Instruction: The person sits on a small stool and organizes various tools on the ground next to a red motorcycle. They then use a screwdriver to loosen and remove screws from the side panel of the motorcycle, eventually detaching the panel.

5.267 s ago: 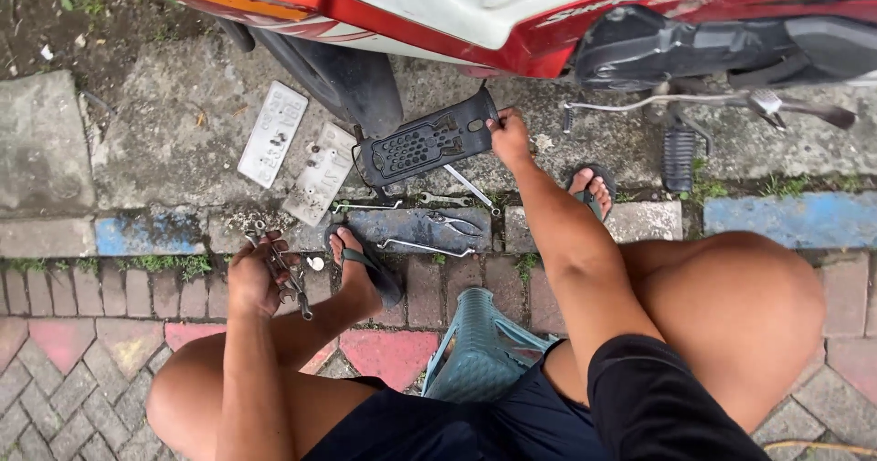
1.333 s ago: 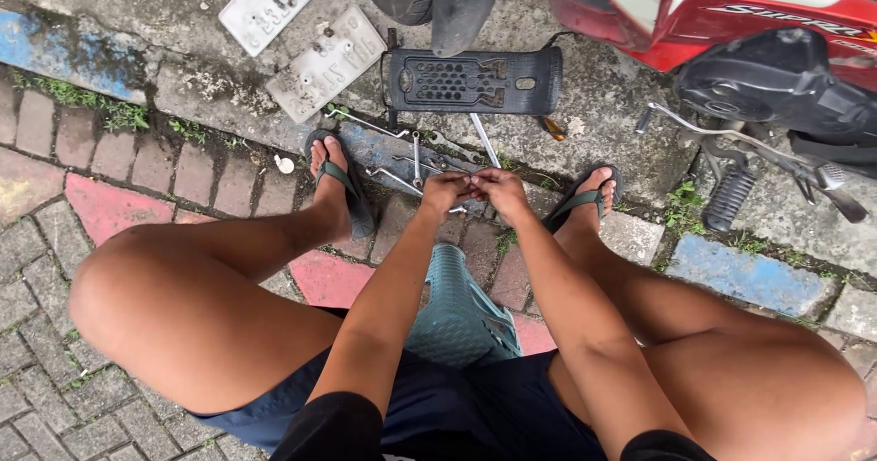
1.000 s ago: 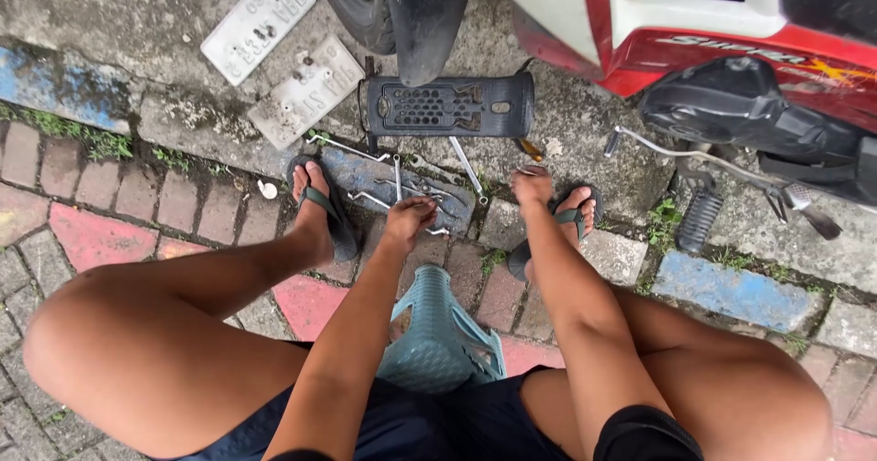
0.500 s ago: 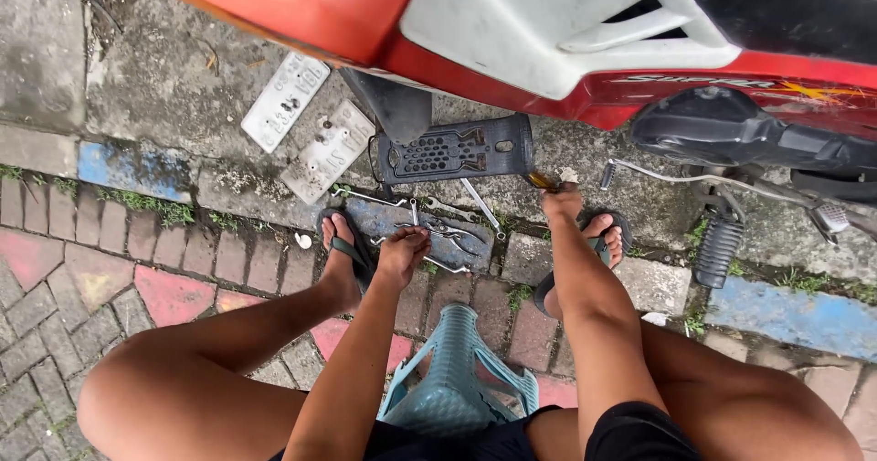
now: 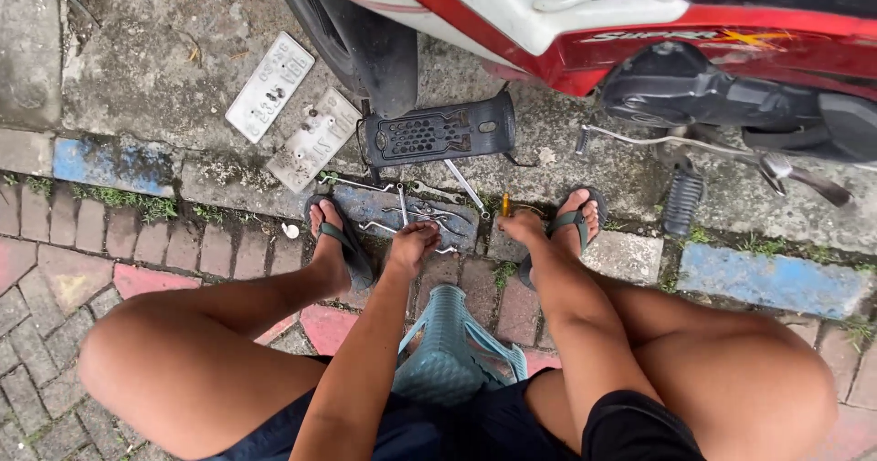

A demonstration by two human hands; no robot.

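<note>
I sit on a low teal plastic stool point(image 5: 448, 351) facing a red and white motorbike point(image 5: 585, 22). My left hand point(image 5: 413, 243) reaches down onto several metal wrenches point(image 5: 416, 210) lying on the curb stone between my feet; its fingers touch them, but their grip is hidden. My right hand point(image 5: 523, 227), beside my right foot, is closed around a small yellow-handled tool point(image 5: 505, 204) that sticks up from the fist. A black perforated plastic cover point(image 5: 438, 135) lies just beyond the wrenches.
The bike's rear tyre point(image 5: 365, 45) stands behind the cover. Two pale metal plates point(image 5: 294, 114) with loose bolts on them lie to the left on the concrete. A kick lever and black foot peg point(image 5: 683, 201) hang at the right. Brick paving lies under my legs.
My hands have parted: the right went out to the yellow-handled tool by my right foot, while the left stayed at the wrenches. The view has tilted up toward the bike.
</note>
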